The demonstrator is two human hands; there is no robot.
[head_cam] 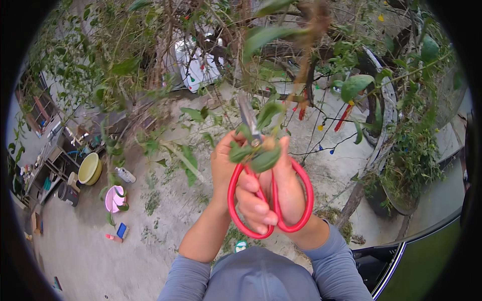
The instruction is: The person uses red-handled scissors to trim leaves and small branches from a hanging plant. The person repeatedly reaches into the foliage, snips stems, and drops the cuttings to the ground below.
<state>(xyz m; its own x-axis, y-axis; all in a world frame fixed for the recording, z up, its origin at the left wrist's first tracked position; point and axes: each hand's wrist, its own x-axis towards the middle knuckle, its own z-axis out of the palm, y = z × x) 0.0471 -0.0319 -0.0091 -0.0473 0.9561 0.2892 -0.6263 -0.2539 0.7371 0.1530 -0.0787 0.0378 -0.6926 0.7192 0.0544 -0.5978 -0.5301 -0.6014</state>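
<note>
A pair of scissors with red loop handles is in my right hand, with my fingers through the loops. Their metal blades point up and away from me and look nearly closed. Just beside the pivot, my left hand is raised with its fingers curled among green leaves. Those leaves cover its fingertips, so what it grips is hidden. A thin brown vine stem hangs from above towards both hands, blurred by its nearness.
Tangled vines hang ahead. A light string with coloured bulbs droops at the right, near a potted plant and a car. A yellow basin and a pink basin are at left; clippings litter the concrete.
</note>
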